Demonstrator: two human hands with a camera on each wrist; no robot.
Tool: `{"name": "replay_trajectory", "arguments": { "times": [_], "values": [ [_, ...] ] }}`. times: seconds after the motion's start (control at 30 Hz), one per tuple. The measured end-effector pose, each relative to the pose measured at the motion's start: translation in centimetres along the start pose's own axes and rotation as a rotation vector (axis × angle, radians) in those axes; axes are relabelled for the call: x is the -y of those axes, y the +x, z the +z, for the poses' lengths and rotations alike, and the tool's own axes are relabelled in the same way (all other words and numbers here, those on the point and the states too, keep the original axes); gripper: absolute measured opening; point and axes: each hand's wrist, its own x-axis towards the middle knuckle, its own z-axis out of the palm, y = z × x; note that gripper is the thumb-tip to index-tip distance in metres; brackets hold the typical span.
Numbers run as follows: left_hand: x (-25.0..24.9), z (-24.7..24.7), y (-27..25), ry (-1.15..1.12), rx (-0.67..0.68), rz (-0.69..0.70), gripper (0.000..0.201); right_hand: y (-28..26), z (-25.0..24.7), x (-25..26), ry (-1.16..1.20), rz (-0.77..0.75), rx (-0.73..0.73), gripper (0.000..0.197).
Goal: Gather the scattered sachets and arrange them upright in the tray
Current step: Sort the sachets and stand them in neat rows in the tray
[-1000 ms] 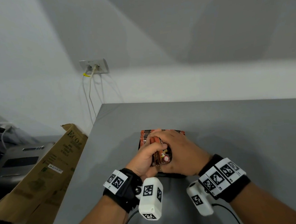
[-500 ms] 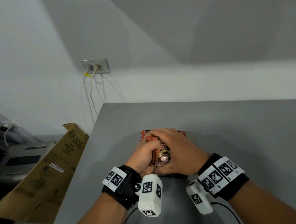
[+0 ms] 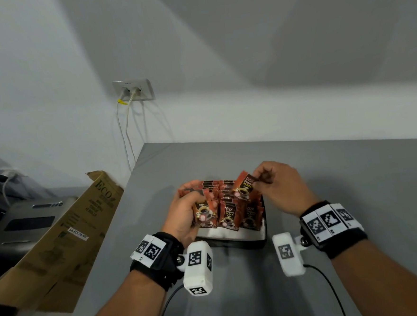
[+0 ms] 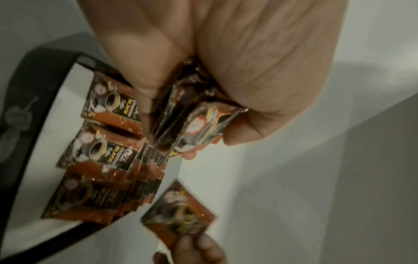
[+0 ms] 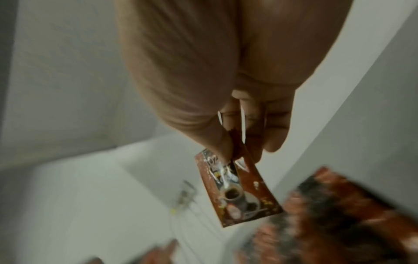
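Gripping a sachet bundle [image 3: 204, 210], left hand [image 3: 182, 217] hugs the tray [image 3: 235, 242] edge; right hand [image 3: 280, 188] pinches one sachet [image 3: 244, 186]

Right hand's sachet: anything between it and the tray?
Nothing solid. The right hand pinches one sachet by its top corner, above the back of the right-hand rows in the tray. Left hand grips a bundle at the left.

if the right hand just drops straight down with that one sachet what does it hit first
Most likely the sachets standing in the tray. The right hand pinches a single sachet by its top edge, and its lower end hangs over the right-hand row. Depth is unclear; it may already touch them.
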Motion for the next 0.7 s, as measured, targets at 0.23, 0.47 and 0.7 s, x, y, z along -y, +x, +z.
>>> {"name": "replay_trajectory", "arguments": {
  "times": [0.23, 0.47, 0.7],
  "values": [
    [0.5, -1.2, 0.0, 0.096, -0.047, -0.029, 0.044, -0.5, 3.2, -3.7, -0.366, 0.078, 0.344, 0.021],
    [0.8, -1.8, 0.0, 0.146, -0.016, -0.05, 0.043, -0.5, 4.7, -5.3, -0.453, 0.076, 0.283, 0.021],
    [1.6, -2.1, 0.4, 0.229, -0.013, -0.046, 0.064, -1.3, 5.1, -5.8, -0.456, 0.019, 0.212, 0.027]
  ]
}}
